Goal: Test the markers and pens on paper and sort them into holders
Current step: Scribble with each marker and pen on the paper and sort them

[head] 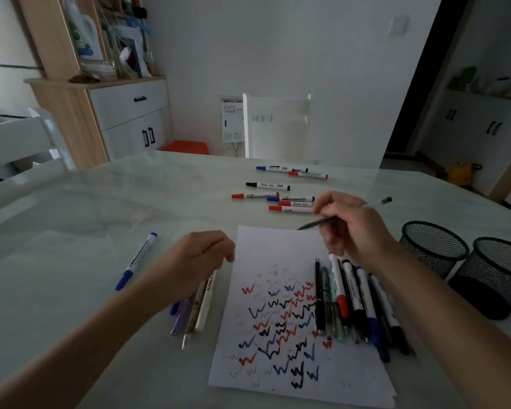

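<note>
**Pen pinched in your right hand, tip at top edge of paper**

Right hand: your fingers are curled round the thin dark pen, gripping near the front. Tip points left, right at the sheet's top edge; contact or not, can't tell. Rear end sticks out past your hand to the right and ends in a dark cap.

Left hand: fingers curled under, motion-blurred, just beside the paper's left edge. Can't tell if it holds anything.

Paper lies flat on the table in front of you, covered in red, blue and black W scribbles, plus faint thin ones.

Sorted pile: pens and markers side by side along the paper's right edge, partly on the sheet, under your right forearm. Caps are red, blue and black.

Left group: a lilac pen, a patterned pen and a white acrylic marker lie together on the table below your left hand, beside the sheet.

Lone blue marker is further left, well apart from the paper.

Far markers: a cluster just beyond the sheet, with more behind it towards the table's far side.

Mesh holders: two, black, upright, side by side to your right. Insides are too dark to read.
</note>
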